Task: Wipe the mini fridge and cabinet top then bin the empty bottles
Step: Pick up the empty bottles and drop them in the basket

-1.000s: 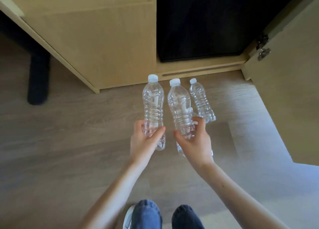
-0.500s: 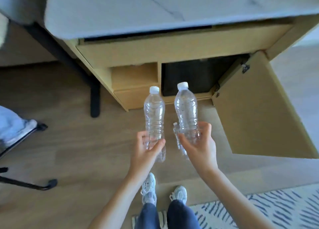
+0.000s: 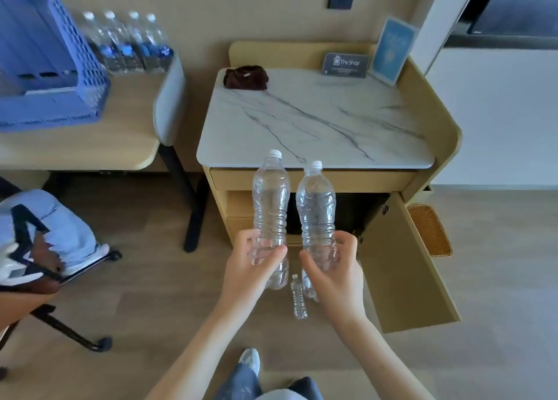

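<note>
My left hand grips the lower part of a clear empty bottle with a white cap, held upright. My right hand grips a second such bottle beside it. A third, small bottle stands on the wooden floor below, between my hands. Behind them is the cabinet with a marble top; a dark cloth lies at its back left corner. The cabinet door hangs open, and the dark mini fridge sits inside, mostly hidden by the bottles.
A desk on the left carries a blue crate and several full bottles. Two sign cards stand on the cabinet's back. A woven basket sits right of the cabinet. A chair with clothes is at left.
I have risen from the floor with a bottle in each hand; the view lifted from the cabinet base to its marble top. The small bottle stayed on the floor.
</note>
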